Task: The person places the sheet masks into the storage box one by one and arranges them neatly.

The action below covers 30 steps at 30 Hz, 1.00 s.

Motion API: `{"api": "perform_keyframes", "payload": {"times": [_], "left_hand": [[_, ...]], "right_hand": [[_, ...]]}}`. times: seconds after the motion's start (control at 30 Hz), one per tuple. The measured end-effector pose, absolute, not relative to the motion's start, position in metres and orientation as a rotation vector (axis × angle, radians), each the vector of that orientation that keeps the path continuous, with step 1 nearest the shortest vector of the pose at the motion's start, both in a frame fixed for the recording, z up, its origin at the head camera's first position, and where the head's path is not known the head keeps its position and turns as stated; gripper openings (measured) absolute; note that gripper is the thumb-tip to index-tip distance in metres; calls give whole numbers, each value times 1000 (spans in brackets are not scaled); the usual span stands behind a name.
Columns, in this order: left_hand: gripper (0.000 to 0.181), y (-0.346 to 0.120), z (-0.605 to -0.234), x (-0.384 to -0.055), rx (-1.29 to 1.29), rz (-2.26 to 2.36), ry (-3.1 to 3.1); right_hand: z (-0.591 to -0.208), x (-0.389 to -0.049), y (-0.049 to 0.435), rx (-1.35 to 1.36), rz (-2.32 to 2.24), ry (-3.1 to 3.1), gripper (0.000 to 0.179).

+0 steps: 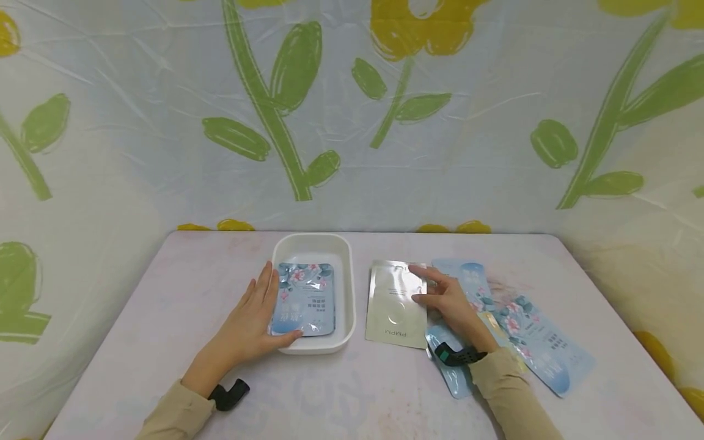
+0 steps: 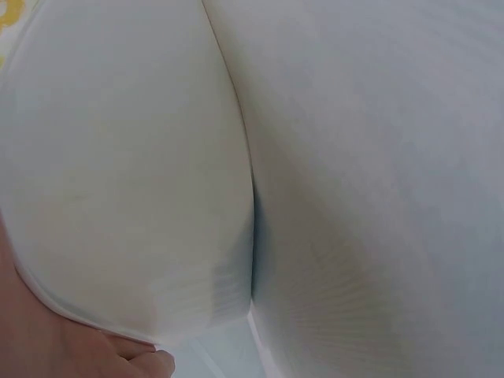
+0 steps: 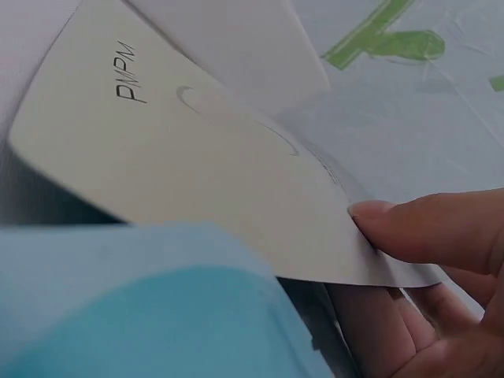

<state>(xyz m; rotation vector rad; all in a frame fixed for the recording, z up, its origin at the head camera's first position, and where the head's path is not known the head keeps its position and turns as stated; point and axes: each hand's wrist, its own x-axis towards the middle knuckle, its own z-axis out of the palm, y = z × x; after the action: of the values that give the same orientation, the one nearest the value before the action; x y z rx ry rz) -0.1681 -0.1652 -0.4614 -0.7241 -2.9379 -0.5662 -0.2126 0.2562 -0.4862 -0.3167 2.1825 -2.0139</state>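
My right hand [image 1: 452, 305] pinches the right edge of a pale cream sheet mask packet [image 1: 393, 318] marked PMPM. In the right wrist view the thumb [image 3: 425, 228] lies on one face of the packet and fingers are behind it, while the packet bows and tilts. My left hand [image 1: 242, 327] rests against the left side of a white tray [image 1: 351, 293], fingers straight and thumb stretched along its front corner. Inside the tray lies a blue floral mask packet [image 1: 308, 299]. The left wrist view shows mostly the tray's white wall [image 2: 126, 173].
Right of the cream packet lie several overlapping packets: a blue one [image 1: 467, 275] at the back, a blue floral one [image 1: 550, 348] far right, another blue one [image 1: 453, 373] in front, and a yellowish one [image 1: 497, 330] partly under my right arm. A flower-printed sheet [image 1: 352, 201] hangs behind the table.
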Motion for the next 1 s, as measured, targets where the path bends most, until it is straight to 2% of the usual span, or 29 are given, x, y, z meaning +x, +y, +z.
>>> {"api": "perform_keyframes", "payload": {"times": [0.1, 0.27, 0.53, 0.77, 1.0], "left_hand": [[124, -166, -461, -167, -717, -571, -2942], [124, -167, -460, -167, -705, -560, -2947], [124, -167, -460, -166, -723, -583, -2927], [124, -169, -461, -166, -732, -567, -2916], [125, -168, -462, -167, -727, -587, -2927]], "right_hand": [[-486, -213, 254, -319, -1966, 2261, 53], [-485, -212, 250, -170, -1944, 2296, 41], [-483, -210, 241, -65, -2197, 2024, 43], [-481, -210, 237, -25, -2359, 1855, 34], [-463, -208, 233, -21, -2406, 1768, 30]]}}
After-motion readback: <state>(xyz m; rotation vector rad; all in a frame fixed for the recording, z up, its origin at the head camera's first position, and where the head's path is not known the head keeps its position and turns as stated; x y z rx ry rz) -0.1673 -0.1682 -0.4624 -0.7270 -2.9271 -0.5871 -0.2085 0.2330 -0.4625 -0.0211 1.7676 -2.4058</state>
